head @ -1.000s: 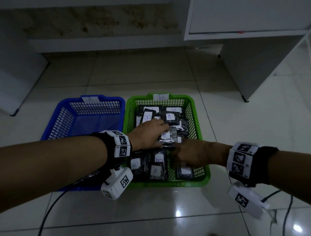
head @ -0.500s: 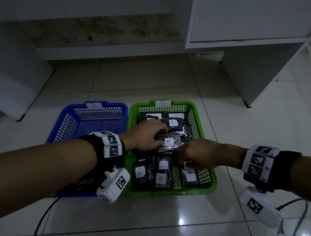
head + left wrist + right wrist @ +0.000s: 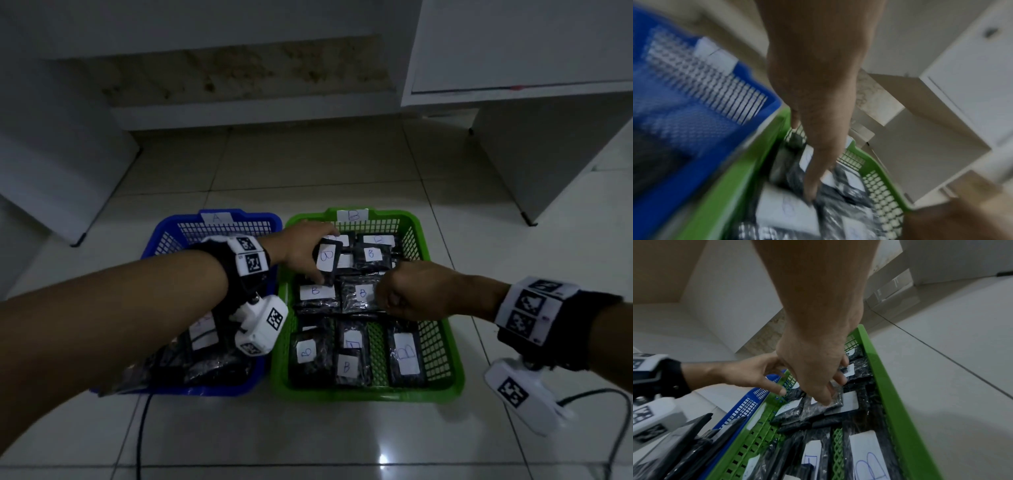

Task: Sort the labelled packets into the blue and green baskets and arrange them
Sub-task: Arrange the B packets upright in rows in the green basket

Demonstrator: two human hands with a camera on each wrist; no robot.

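Green basket (image 3: 445,342) packed with B-labelled packets, blue basket (image 3: 164,233) holding few, your left hand (image 3: 301,250) gripping a lifted packet (image 3: 327,260), your right hand (image 3: 414,291) pinching another packet (image 3: 359,298).

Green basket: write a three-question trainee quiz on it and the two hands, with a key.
1. True or false: the left hand holds a packet lifted above the other packets in the green basket.
2. Which letter is on the paper tag at the far rim of the blue basket?
   a) A
   b) B
   c) C
3. Fill in: the right hand pinches a packet whose label reads ___.

Key: 1 true; 2 a; 3 B.
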